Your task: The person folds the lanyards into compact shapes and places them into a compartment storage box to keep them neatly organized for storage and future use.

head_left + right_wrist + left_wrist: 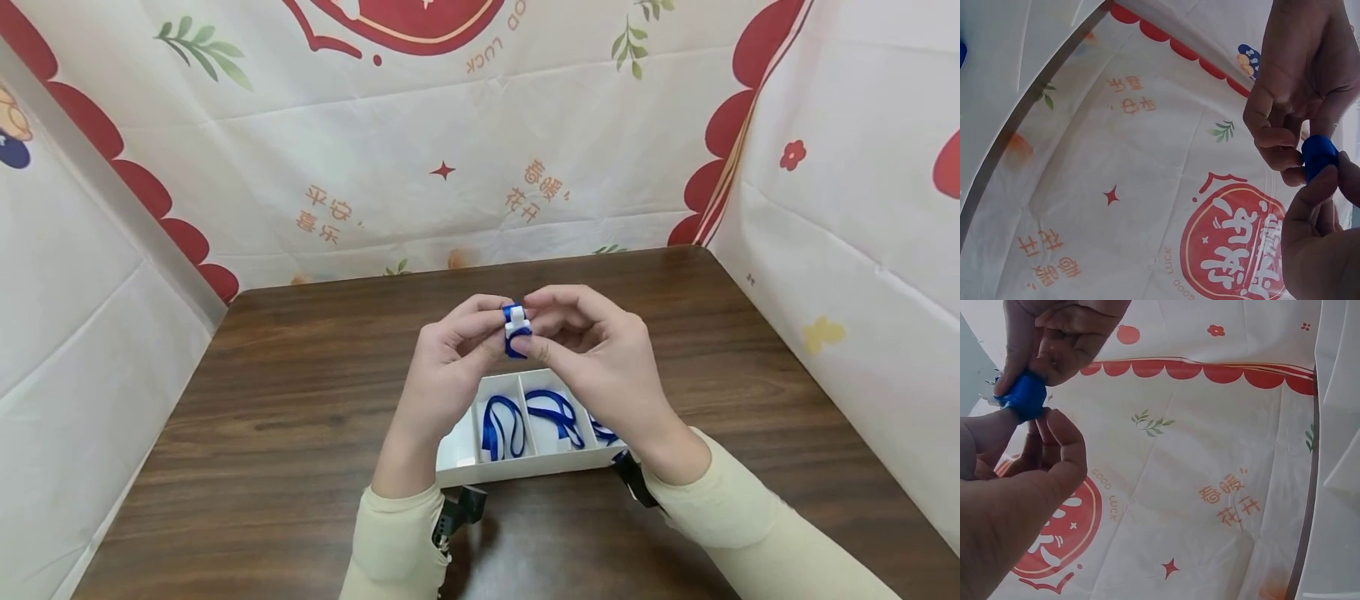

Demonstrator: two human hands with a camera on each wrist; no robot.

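A blue lanyard [514,312] wound into a small tight roll, with a white plastic clip [517,322] on its near side, is held up above a white box [534,468]. My left hand [452,354] pinches the roll from the left with thumb and fingers. From the right, my right hand [606,358] pinches it too, its thumb pressing by the clip. In the left wrist view the blue roll [1027,397] shows between both hands' fingertips. The right wrist view shows the smooth side of the roll [1319,155].
The white box stands on a dark wooden table [300,433] below my hands. Looped blue lanyards [504,427] lie in its compartments, partly hidden by my right hand. Printed white cloth [420,125] hangs behind the table and at both sides.
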